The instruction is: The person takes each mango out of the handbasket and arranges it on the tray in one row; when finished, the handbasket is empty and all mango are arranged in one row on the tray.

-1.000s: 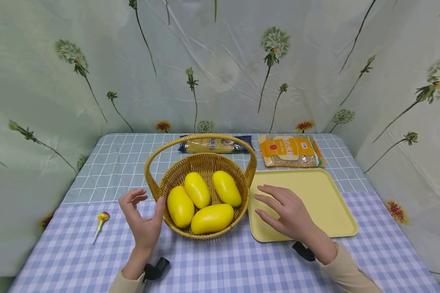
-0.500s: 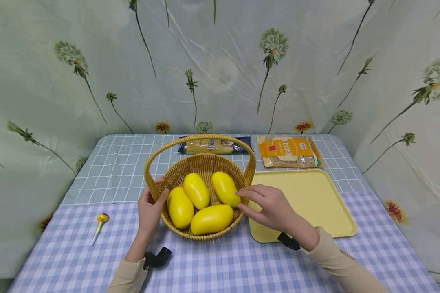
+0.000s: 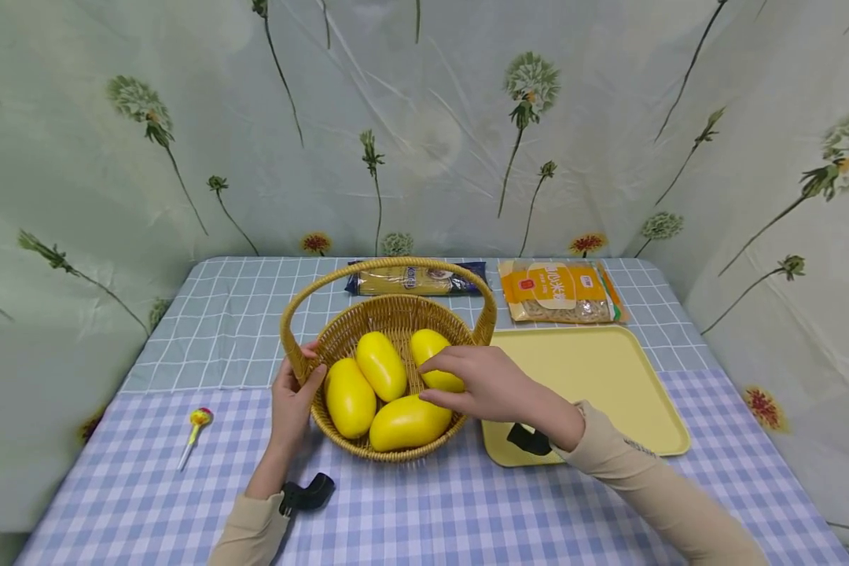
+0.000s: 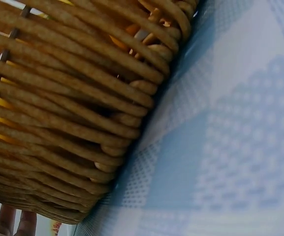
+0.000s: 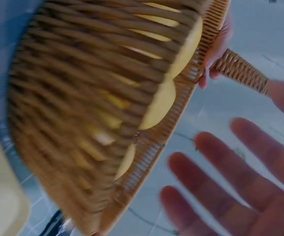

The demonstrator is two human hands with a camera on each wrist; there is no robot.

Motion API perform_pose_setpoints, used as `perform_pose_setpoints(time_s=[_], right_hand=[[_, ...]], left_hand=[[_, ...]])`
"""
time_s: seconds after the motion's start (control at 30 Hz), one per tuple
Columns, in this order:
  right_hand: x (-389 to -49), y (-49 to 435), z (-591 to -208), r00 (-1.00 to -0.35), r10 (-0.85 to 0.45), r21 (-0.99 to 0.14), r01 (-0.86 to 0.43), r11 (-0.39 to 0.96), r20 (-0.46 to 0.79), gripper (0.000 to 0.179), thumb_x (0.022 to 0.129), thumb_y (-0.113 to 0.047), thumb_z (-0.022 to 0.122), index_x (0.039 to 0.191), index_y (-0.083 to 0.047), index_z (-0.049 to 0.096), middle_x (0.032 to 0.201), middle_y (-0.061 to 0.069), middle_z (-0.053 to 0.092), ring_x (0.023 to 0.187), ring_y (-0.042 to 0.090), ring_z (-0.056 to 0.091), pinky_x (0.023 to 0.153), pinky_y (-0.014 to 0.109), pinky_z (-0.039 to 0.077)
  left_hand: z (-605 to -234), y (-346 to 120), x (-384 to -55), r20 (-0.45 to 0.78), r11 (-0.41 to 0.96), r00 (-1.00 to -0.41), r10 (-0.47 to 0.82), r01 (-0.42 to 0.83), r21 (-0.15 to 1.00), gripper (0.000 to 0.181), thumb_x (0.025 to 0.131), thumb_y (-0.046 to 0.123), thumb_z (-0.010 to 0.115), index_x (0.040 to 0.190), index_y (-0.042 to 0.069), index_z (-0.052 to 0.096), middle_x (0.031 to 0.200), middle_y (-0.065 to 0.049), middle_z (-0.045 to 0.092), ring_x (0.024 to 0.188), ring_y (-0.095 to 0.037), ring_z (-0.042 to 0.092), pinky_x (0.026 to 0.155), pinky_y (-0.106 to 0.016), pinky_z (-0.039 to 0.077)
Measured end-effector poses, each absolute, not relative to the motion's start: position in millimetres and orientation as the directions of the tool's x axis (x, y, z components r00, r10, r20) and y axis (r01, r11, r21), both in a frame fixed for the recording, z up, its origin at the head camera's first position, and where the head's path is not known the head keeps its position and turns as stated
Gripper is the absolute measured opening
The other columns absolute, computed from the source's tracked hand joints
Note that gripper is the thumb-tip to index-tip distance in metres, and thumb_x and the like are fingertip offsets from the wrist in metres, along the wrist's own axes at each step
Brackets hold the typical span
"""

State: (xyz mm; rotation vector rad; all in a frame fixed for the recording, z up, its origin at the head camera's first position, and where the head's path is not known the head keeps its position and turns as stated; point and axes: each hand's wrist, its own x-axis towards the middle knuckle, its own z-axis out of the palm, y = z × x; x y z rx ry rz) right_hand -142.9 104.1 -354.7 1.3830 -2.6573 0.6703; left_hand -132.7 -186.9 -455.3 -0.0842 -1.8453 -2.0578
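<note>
A wicker basket (image 3: 396, 311) with a tall arched handle holds several smooth yellow mangoes (image 3: 382, 365). My left hand (image 3: 292, 417) grips its left rim at the foot of the handle, thumb inside and fingers outside. My right hand (image 3: 491, 384) hovers over the basket's right side, fingers loosely bent and spread apart. It partly covers the right-hand mango (image 3: 428, 344) and holds nothing. In the right wrist view the spread fingers (image 5: 220, 172) are beside the woven wall. The left wrist view shows the basket's woven side (image 4: 73, 98) close to the cloth.
A pale yellow tray (image 3: 651, 409) lies right of the basket. Behind stand a dark-blue pasta packet (image 3: 417, 280) and an orange food bag (image 3: 562, 291). A lollipop (image 3: 196, 428) lies at the left on the checked cloth (image 3: 424, 519).
My left hand has moved right from beside the basket and taken hold of its rim. My right hand has moved left from above the tray to over the mangoes.
</note>
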Motion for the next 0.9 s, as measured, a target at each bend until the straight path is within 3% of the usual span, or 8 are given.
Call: perform_pose_setpoints(time_s=[0.17, 0.4, 0.67, 0.9], right_hand=[[-152, 91, -350, -0.598, -0.798, -0.366, -0.760, 0.537, 0.070, 0.040, 0.091, -0.046, 0.059, 0.118, -0.017, 0.066, 0.110, -0.001, 0.066, 0.094, 0.017, 0.062, 0.071, 0.031, 0.048], [-165, 75, -347, -0.522, -0.845, -0.432, -0.739, 0.517, -0.118, 0.039, 0.092, -0.043, 0.060, 0.117, -0.013, 0.066, 0.110, 0.001, 0.066, 0.098, 0.017, 0.060, 0.081, 0.031, 0.046], [-175, 62, -347, -0.435, -0.859, -0.478, -0.714, 0.512, -0.270, 0.038, 0.092, -0.037, 0.061, 0.119, -0.011, 0.064, 0.115, 0.002, 0.064, 0.104, 0.017, 0.058, 0.089, 0.030, 0.043], [-180, 53, -354, -0.427, -0.834, -0.501, -0.667, 0.552, -0.350, 0.035, 0.090, -0.036, 0.064, 0.116, -0.012, 0.066, 0.109, -0.001, 0.065, 0.100, 0.012, 0.057, 0.089, 0.028, 0.043]], left_hand=[[-448, -185, -130, 0.270, -0.080, -0.939, -0.213, 0.292, 0.953, 0.019, 0.091, -0.015, 0.049, 0.108, -0.017, 0.041, 0.132, -0.029, 0.044, 0.121, -0.028, 0.043, 0.094, -0.022, 0.037], [-435, -182, -123, 0.270, -0.077, -0.942, -0.200, 0.290, 0.954, 0.020, 0.092, -0.013, 0.049, 0.108, -0.018, 0.040, 0.132, -0.027, 0.045, 0.121, -0.027, 0.044, 0.095, -0.022, 0.037], [-435, -183, -124, 0.289, -0.085, -0.938, -0.191, 0.309, 0.947, 0.020, 0.091, -0.015, 0.048, 0.108, -0.018, 0.039, 0.132, -0.031, 0.042, 0.120, -0.023, 0.044, 0.095, -0.022, 0.036], [-437, -182, -123, 0.280, -0.072, -0.941, -0.189, 0.298, 0.952, 0.019, 0.092, -0.013, 0.049, 0.109, -0.016, 0.040, 0.133, -0.031, 0.041, 0.121, -0.024, 0.043, 0.096, -0.022, 0.036]])
